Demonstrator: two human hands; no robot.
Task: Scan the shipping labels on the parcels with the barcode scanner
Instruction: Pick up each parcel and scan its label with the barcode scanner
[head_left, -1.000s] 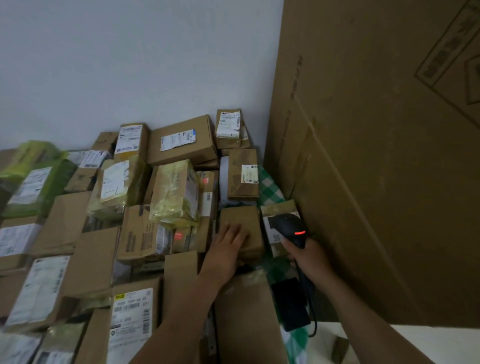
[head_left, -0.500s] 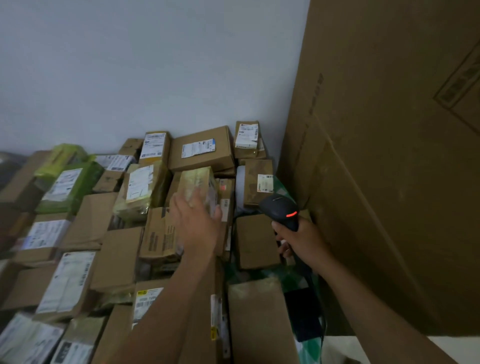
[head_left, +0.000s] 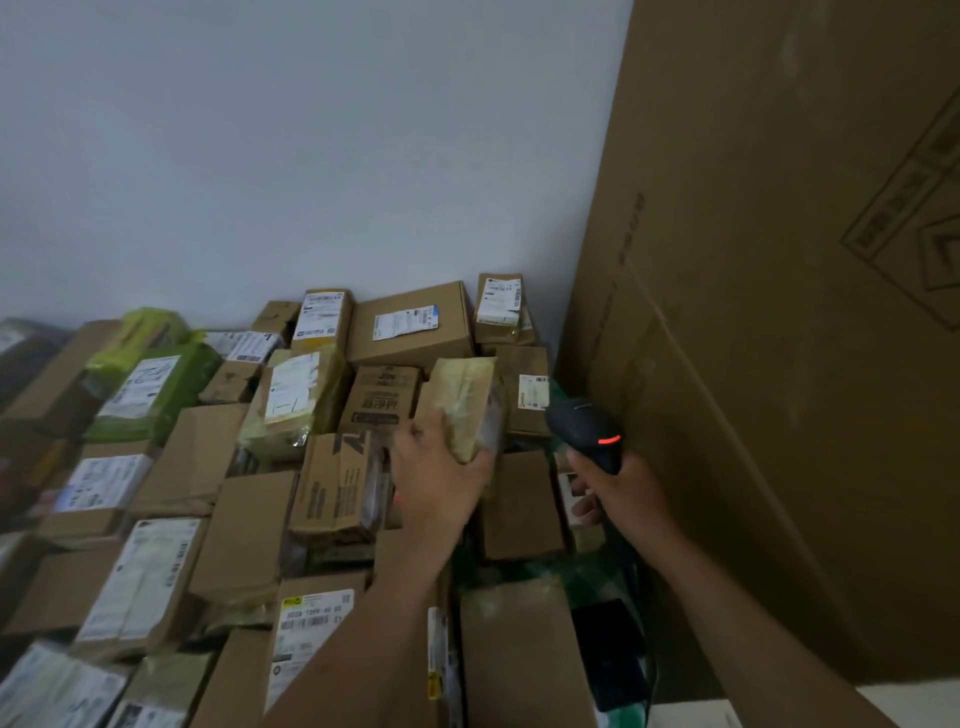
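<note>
My left hand (head_left: 441, 478) grips a small parcel wrapped in yellowish tape (head_left: 462, 400), tilted up above the pile. My right hand (head_left: 623, 493) holds a black barcode scanner (head_left: 587, 426) just right of that parcel, with a red light glowing on its top. Many cardboard parcels fill the space below and to the left; several show white shipping labels, such as a big brown box (head_left: 410, 325) at the back and a labelled box (head_left: 311, 629) near my left forearm. The label of the held parcel is not visible.
A very large cardboard sheet (head_left: 779, 364) leans at the right and closes off that side. A pale wall (head_left: 311, 156) stands behind the pile. Green wrapped parcels (head_left: 150, 389) lie at the left. A dark flat object (head_left: 613, 649) lies on green checked cloth near my right forearm.
My left hand left a plain brown box, reached up-left and took hold of the yellowish taped parcel, which now sits tilted and lifted. The scanner hand rose slightly.
</note>
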